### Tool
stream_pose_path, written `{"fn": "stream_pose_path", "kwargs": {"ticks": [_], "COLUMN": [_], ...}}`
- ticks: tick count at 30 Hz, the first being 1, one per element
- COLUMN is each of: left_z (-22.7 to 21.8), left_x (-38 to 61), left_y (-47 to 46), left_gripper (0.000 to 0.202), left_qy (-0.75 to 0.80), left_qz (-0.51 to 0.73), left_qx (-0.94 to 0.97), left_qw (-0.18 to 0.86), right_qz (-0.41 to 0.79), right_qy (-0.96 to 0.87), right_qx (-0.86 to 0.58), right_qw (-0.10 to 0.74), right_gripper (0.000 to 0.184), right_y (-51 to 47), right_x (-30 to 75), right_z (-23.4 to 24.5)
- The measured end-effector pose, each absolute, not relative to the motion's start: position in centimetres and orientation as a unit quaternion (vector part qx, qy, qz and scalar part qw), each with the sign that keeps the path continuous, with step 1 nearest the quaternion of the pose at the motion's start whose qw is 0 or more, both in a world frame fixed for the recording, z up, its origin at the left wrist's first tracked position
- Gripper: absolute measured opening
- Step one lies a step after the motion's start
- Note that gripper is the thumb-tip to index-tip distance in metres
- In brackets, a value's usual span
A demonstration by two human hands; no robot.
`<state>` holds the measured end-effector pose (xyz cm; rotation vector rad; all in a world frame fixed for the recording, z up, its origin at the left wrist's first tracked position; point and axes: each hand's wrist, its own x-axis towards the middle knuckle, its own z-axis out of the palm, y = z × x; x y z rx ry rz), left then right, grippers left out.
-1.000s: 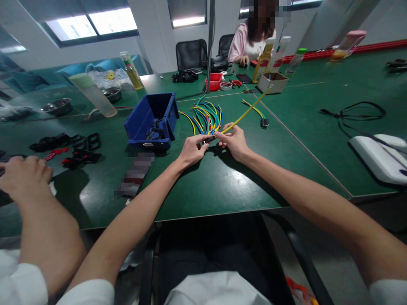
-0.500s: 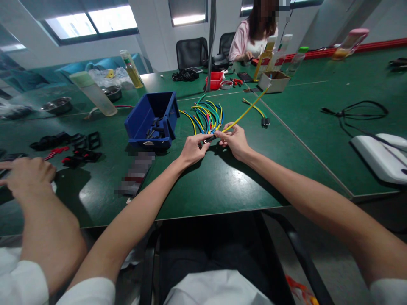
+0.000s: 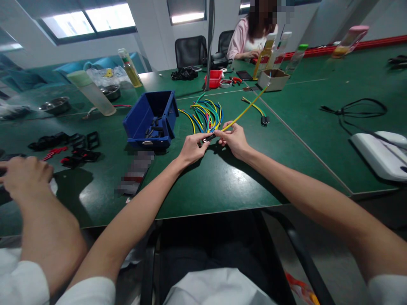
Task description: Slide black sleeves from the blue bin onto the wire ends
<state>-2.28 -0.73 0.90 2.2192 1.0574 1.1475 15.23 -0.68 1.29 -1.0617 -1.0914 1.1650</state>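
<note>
My left hand pinches a small black connector housing between thumb and fingers. Closed on a yellow wire, my right hand holds it close to its near end, which meets the housing. From there the wire slants up to the right. How far its end sits inside the housing is hidden by my fingers. Just beyond my hands lies a fanned bundle of yellow, blue and green wires. Off to the right rests a short pair of yellow and green wires with black connectors.
A blue bin holding black parts stands left of my hands, with a blurred-out flat object before it. A co-worker's hand is at far left near black parts. A white device lies right; another person sits across the table.
Both my hands stay nearly still, holding the housing and the yellow wire. The view shifts very slightly. The hand of the person across the table has moved a little.
</note>
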Motion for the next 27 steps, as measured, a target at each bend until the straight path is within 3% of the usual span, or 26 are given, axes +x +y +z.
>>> {"fn": "stream_pose_path", "kwargs": {"ticks": [12, 27], "left_z": [0.96, 0.89], "left_x": [-2.21, -1.95], "left_y": [-0.88, -1.02], "left_gripper": [0.041, 0.02], "left_qy": [0.385, 0.397], "left_qz": [0.409, 0.439], "left_qx": [0.79, 0.79], "left_qw": [0.248, 0.156], "right_qz": [0.49, 0.504], "right_qy": [-0.463, -0.472], "right_qx": [-0.459, -0.46], "right_qw": [0.579, 0.559], "right_gripper": [0.053, 0.048], "right_y": [-0.46, -0.14], "right_x": [15.36, 15.8], "right_z": [1.35, 1.49]}}
